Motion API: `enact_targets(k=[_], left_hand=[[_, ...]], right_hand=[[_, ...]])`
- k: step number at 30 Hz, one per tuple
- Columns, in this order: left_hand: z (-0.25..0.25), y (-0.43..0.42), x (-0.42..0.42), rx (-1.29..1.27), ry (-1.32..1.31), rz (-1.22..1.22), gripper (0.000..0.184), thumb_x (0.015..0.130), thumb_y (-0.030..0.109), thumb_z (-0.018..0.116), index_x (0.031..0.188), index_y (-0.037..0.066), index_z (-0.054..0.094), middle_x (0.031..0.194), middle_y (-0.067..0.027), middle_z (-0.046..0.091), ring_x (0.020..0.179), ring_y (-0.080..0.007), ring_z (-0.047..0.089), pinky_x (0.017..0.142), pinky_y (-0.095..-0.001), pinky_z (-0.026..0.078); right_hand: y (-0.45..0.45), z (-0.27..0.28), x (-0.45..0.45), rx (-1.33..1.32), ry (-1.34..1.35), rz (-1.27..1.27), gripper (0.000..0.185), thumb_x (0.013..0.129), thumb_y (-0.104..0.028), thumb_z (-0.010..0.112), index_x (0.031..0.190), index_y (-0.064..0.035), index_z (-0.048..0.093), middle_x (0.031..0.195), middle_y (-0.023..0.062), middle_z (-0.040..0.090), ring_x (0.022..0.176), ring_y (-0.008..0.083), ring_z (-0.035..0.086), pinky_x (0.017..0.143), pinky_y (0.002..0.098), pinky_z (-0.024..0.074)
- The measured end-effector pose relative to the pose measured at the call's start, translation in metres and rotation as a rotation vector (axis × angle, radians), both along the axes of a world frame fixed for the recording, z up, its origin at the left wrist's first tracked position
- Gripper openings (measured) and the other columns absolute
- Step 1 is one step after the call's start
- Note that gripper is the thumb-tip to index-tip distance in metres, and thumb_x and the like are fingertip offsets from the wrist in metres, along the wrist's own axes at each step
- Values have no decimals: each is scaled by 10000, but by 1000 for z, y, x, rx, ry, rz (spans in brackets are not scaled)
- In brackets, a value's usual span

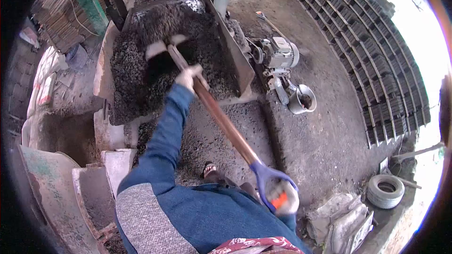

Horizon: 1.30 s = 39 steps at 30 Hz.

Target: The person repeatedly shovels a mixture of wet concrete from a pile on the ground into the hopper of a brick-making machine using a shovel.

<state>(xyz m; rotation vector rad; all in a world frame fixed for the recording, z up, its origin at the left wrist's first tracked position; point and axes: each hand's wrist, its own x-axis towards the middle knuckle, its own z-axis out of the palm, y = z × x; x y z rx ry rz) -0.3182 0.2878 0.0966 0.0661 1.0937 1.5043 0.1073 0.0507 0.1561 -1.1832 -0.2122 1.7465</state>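
Note:
A shovel [228,127] slants across the view, its brown shaft running from a blue-purple D-shaped grip up to the blade. My left hand [189,76], apparently gloved, is wrapped round the shaft low down near the blade. At the grip, my right hand [288,201] is closed, with an orange patch showing there. The pale blade [156,50] is blurred and sits over dark, crumbly material [127,56] in a metal trough [235,51]. Some of that material is smeared by motion just beyond the blade.
An electric motor [281,52] stands right of the trough, beside a white bucket [302,99]. Long racks of stacked slabs [358,42] line the right side. A tire [385,191] and broken slabs [336,221] lie lower right. Curved metal sheets [52,183] stand lower left.

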Motion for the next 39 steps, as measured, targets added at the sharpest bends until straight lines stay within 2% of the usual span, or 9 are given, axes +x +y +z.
enact_targets(k=[4,9,17,18,20,24,27,31,39], left_hand=[[9,10,-22,54,170,85,324,843,292,668,664,86,493,587,-89,503,554,-247,525,682,-453,544],[18,-66,91,153,-228,-29,230,883,266,619,749,121,502,611,-29,490,535,-237,519,652,-492,484],[1,-180,266,81,-357,-203,120,902,169,601,829,120,520,651,-14,526,563,-231,550,714,-528,500],[-4,-193,282,67,-373,-227,115,900,165,604,825,119,530,655,-20,532,569,-234,553,721,-530,499],[-12,-217,315,43,-405,-254,96,891,158,615,827,113,558,675,-37,549,589,-248,566,744,-537,495],[-7,-248,351,21,-385,-285,103,885,170,622,837,103,560,701,-44,558,612,-266,584,784,-553,490],[-10,-238,343,-18,-358,-204,111,885,144,638,887,84,545,669,-56,540,548,-257,566,595,-469,542],[-39,-211,315,160,-231,-159,153,858,191,686,899,90,579,648,-60,559,533,-267,574,552,-457,535],[-35,-239,329,112,-304,-128,352,869,475,637,819,134,567,642,-44,572,567,-260,577,628,-488,500]], right_hand=[[8,6,-15,311,-189,334,240,891,-222,600,984,-2,582,864,96,623,807,211,635,707,347,536],[-23,-27,120,205,-487,188,160,798,-85,620,919,20,632,759,86,642,611,197,620,624,318,538],[-167,-227,367,509,-1683,635,168,768,-96,597,869,-18,706,852,112,696,806,240,668,729,326,521],[-186,-218,376,504,-1616,589,171,763,-84,587,865,-9,702,859,112,698,806,229,667,730,324,520],[-221,-236,401,-9,-534,-24,196,754,-48,550,862,26,694,880,111,705,801,188,660,730,319,518],[-262,-151,403,240,-1196,341,183,751,-65,579,873,9,694,838,77,681,773,192,651,715,327,524],[-264,-113,382,-93,-246,-178,162,768,-104,583,866,-7,668,790,83,667,751,184,640,687,314,522],[-233,-61,320,55,-243,-99,191,754,-181,607,802,4,602,618,98,552,444,216,497,419,345,442],[-254,-103,324,55,-245,-13,304,786,-284,610,781,19,589,595,134,551,484,256,525,472,391,464]])
